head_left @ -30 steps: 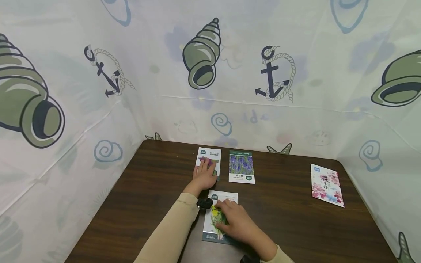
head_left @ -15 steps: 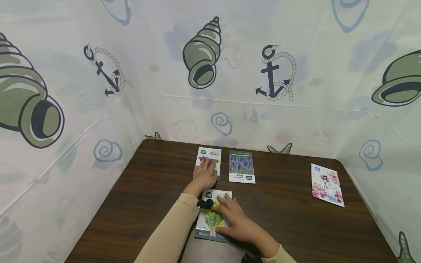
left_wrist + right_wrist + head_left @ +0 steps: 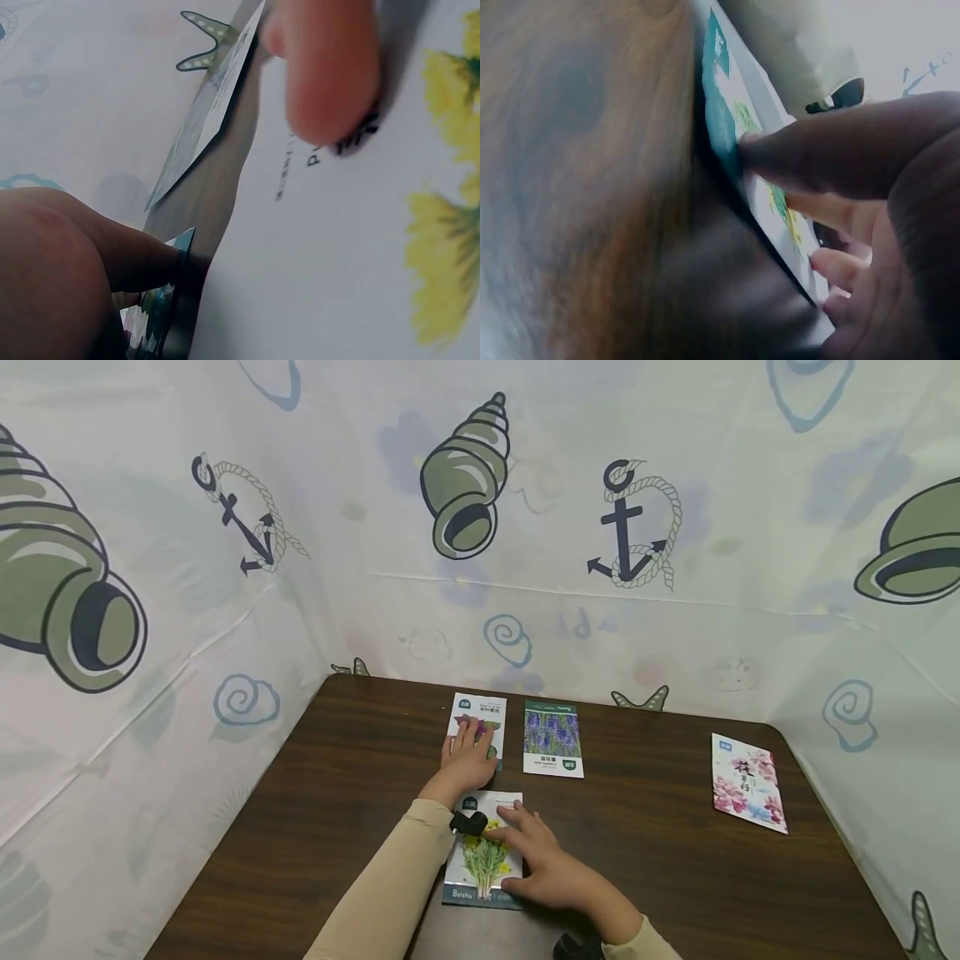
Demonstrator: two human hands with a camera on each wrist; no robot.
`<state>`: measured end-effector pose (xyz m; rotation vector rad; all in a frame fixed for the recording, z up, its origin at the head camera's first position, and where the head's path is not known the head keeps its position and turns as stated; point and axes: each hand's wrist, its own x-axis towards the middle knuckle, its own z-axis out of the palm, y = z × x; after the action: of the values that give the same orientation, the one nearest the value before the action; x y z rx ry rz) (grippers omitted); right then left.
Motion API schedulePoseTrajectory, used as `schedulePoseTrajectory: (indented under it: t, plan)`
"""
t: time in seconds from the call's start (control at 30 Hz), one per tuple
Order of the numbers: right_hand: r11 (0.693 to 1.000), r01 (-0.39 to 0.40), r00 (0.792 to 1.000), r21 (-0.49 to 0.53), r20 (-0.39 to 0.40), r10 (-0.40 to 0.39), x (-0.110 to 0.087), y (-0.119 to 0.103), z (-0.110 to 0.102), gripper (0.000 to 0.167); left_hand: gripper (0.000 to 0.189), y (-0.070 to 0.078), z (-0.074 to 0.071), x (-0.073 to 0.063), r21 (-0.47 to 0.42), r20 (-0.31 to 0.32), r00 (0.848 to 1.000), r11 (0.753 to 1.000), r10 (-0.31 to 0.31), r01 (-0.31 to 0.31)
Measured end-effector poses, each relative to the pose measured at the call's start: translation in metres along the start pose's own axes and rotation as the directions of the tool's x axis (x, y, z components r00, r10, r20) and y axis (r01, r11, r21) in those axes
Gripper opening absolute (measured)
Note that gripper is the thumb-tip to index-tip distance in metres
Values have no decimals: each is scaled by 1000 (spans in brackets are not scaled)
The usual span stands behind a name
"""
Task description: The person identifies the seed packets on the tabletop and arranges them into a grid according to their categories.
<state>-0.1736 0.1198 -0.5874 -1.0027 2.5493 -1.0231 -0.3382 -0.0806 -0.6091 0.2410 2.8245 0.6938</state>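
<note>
My left hand (image 3: 467,766) lies with extended fingers over a seed packet printed with purple flowers (image 3: 480,703), hiding its lower part. Closer to me is a seed packet with yellow flowers (image 3: 483,860), partly overlapped by the left wrist. Spread fingers of my right hand (image 3: 553,870) touch this packet at its right side. The right wrist view shows the thumb (image 3: 780,157) against the packet's teal band. In the left wrist view, the left thumb (image 3: 142,255) is at the purple-flower packet's teal edge.
To the right of the purple-flower packet lies a lavender-flower packet (image 3: 551,735). A pink blossom packet (image 3: 750,783) lies far right on the dark wood table (image 3: 637,827). A grey strip (image 3: 472,935) shows at the near edge. Printed cloth walls (image 3: 360,527) enclose the table's sides and back.
The yellow-flower packet has slid left and slightly away from me, with the right hand's fingers spreading at its right side. The left hand stays over the purple-flower packet.
</note>
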Motion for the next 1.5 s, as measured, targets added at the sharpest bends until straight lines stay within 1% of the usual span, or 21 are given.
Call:
schedulePoseTrajectory:
  t: [0.1,0.2,0.33,0.47,0.6,0.73,0.97,1.03,1.13,1.27,1.4,1.5]
  plan:
    - [999,-32,999,30,-1,32,1,1,1,64,70,1,-1,-1,-6,0,1000,1000,2,-2]
    - [997,-71,997,31,-2,71,2,1,2,60,70,1,-2,-1,-12,1,1000,1000,4,-4]
    - [994,-102,995,33,5,101,3,2,3,59,69,-1,0,0,2,4,1000,1000,2,-2]
    - [993,-107,994,47,11,106,3,2,2,62,69,-2,1,1,24,-1,1000,1000,5,-5]
    - [994,-104,995,44,4,104,2,1,1,62,68,-2,1,1,28,-5,1000,1000,8,-8]
    - [996,-92,996,11,0,92,2,-1,2,63,68,-1,0,-1,14,-4,1000,1000,9,-8]
    - [999,-47,999,7,3,47,0,-3,0,62,69,-3,0,1,30,0,1000,999,19,-19]
    - [999,-46,999,8,10,46,0,-3,0,61,68,-3,0,1,32,2,1000,999,16,-16]
    - [997,-68,997,21,27,67,0,-3,0,61,69,0,-4,-1,25,24,1000,1000,1,-2]
    - [996,-83,996,19,38,82,1,-2,-1,61,70,9,-16,-5,47,65,998,999,-14,11]
    - [998,-67,997,4,28,66,1,-3,-1,61,69,19,-31,-11,102,39,999,995,15,-19]
    - [998,-55,998,-12,22,55,1,-3,0,62,66,21,-36,-12,137,10,998,989,59,-60]
